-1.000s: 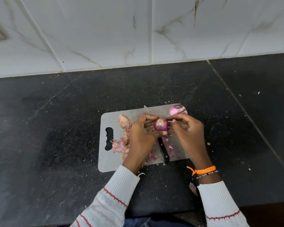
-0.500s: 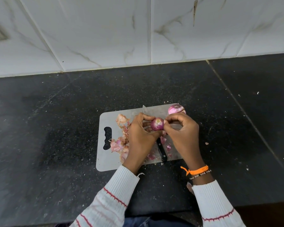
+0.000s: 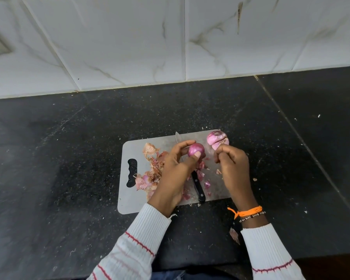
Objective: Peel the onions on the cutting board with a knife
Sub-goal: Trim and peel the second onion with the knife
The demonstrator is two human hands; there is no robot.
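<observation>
Black stone worktop (image 3: pixel 69 158) carries a grey cutting board (image 3: pixel 133 207) strewn with a heap of peeled skins (image 3: pixel 152 174), so the peeling looks well along. At its far corner rests a pale, already stripped onion (image 3: pixel 217 139). The knife (image 3: pixel 197 184) lies idle on the board. Left hand (image 3: pixel 177 170) grasps a glossy purple onion (image 3: pixel 196 149), seemingly almost bare; right hand (image 3: pixel 231 160) is curled beside it, its grip contents unclear.
</observation>
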